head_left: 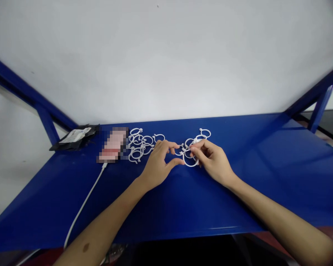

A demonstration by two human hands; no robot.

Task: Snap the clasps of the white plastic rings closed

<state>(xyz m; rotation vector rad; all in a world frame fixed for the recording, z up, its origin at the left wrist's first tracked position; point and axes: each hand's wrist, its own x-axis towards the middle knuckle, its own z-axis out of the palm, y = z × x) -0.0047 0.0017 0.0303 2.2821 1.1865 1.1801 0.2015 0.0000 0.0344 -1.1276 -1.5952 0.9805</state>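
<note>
My right hand (215,162) is closed in a pinch on a white plastic ring (190,166) with small knobs at its ends. My left hand (159,162) reaches in from the other side, thumb and fingers apart. Its thumb tip is at the ring's left edge; I cannot tell if it touches. Several more white rings lie just beyond my right hand, partly hidden by its fingers, among them a ring (210,133) at the back. To the left of my left hand lies a loose pile of similar open rings (147,136), some overlapping.
A phone (113,142) with a blurred screen lies left of the ring pile, its white cable (84,203) running over the front edge. Farther left is a black plastic packet (80,136). The blue shelf (183,210) ends at a pale wall (177,59), with blue struts on both sides.
</note>
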